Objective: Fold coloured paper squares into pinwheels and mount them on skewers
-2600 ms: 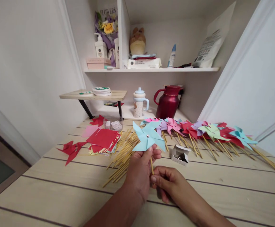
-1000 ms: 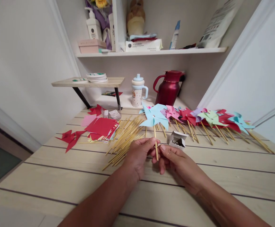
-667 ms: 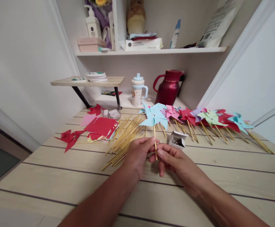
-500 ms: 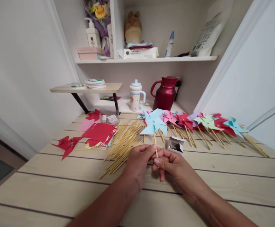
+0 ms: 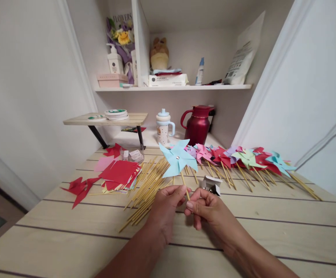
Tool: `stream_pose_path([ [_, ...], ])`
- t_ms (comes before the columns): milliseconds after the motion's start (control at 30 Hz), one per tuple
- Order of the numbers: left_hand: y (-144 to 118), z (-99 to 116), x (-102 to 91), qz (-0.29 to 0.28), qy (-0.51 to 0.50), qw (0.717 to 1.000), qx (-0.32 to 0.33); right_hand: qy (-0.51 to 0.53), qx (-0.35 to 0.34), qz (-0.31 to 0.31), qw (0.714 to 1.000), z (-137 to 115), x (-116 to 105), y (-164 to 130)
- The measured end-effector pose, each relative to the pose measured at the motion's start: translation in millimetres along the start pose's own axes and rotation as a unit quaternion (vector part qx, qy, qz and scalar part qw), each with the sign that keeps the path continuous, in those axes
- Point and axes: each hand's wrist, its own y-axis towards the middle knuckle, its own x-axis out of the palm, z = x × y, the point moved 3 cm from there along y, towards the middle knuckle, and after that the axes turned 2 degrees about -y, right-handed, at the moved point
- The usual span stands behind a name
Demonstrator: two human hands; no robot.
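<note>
**Light-blue pinwheel held by its stick in both hands**

The left hand (image 5: 164, 206) and right hand (image 5: 206, 208) both pinch the lower stick of a light-blue pinwheel (image 5: 178, 159) raised above the wooden table (image 5: 69, 227); the stick's bottom end is hidden between the fingers. Just behind lies a small open box (image 5: 211, 184), its contents unclear, beside loose bamboo sticks (image 5: 147, 185). Farther back, a row of finished pinwheels (image 5: 243, 158) overlaps.

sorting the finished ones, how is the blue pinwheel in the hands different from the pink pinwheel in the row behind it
The blue pinwheel stands upright, its stick pinched by the left hand and right hand; the pink pinwheel lies on the table among others. The blue one shows whole, facing the camera; the pink one is overlapped by neighbours. Both are folded paper on wooden sticks.
</note>
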Motion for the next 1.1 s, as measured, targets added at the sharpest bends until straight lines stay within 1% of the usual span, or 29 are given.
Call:
stream_pose_path([
  [133,-1,5,-0.1,0.016,0.02,1.0,0.013,-0.023,-0.048,0.027,0.998,-4,2,1],
  [200,-1,11,-2.2,0.051,0.045,0.996,0.057,-0.037,-0.081,0.048,0.995,-11,1,0],
  [233,0,14,-4.2,0.081,0.067,0.991,0.085,-0.038,-0.094,0.059,0.993,-15,0,0],
  [300,1,22,-7.1,0.12,0.126,0.975,0.138,-0.04,-0.117,0.084,0.989,-24,-5,-1],
  [433,2,32,-12.3,0.149,0.225,0.937,0.222,-0.04,-0.157,0.14,0.977,-37,-19,-1],
  [533,6,31,-16.8,0.136,0.301,0.906,0.265,-0.036,-0.184,0.173,0.967,-42,-29,2],
  [667,16,22,-23.5,0.111,0.399,0.869,0.272,-0.034,-0.214,0.212,0.953,-47,-43,4],
  [800,23,20,-27.5,0.117,0.467,0.829,0.285,-0.016,-0.242,0.262,0.934,-55,-66,1],
  [900,26,19,-29.3,0.118,0.485,0.818,0.287,-0.003,-0.252,0.294,0.922,-58,-85,1],
  [967,27,17,-29.3,0.109,0.496,0.812,0.289,0.002,-0.251,0.308,0.918,-56,-97,4],
  [1100,27,9,-23.6,0.055,0.529,0.791,0.301,0.004,-0.244,0.33,0.912,-48,-118,14],
])
